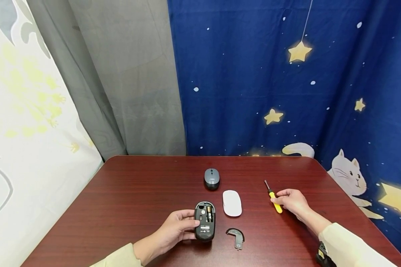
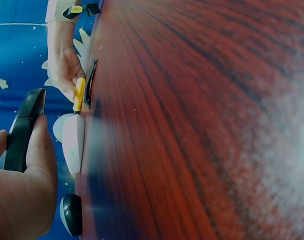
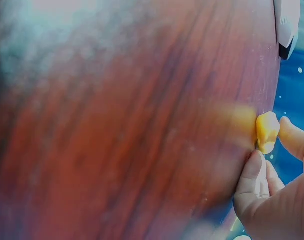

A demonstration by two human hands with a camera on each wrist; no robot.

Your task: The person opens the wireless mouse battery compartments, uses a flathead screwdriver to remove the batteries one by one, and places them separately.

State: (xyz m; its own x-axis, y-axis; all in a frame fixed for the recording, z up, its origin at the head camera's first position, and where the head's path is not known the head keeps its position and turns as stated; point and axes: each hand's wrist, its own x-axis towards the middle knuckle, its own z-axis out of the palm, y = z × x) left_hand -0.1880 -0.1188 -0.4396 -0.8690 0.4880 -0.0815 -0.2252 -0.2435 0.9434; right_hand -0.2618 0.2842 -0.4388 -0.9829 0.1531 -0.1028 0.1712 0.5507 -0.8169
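In the head view my left hand (image 1: pixel 176 230) grips a black computer mouse (image 1: pixel 205 231), underside up, thumb across its edge. Its battery compartment is uncovered and a gold-and-black battery (image 1: pixel 209 213) shows inside. The curved black battery cover (image 1: pixel 238 239) lies on the table to its right. Farther right, my right hand (image 1: pixel 294 202) pinches the yellow handle of a screwdriver (image 1: pixel 276 204), whose metal tip points away from me. Right at the tabletop in the right wrist view is that yellow handle (image 3: pixel 267 132), with thumb and fingertips around it.
A white mouse (image 1: pixel 232 203) sits just right of the held mouse. Behind it stands a grey-and-black mouse (image 1: pixel 212 178). All are on a dark red wooden table (image 1: pixel 147 185), with grey and blue curtains (image 1: pixel 240 81) beyond its far edge.
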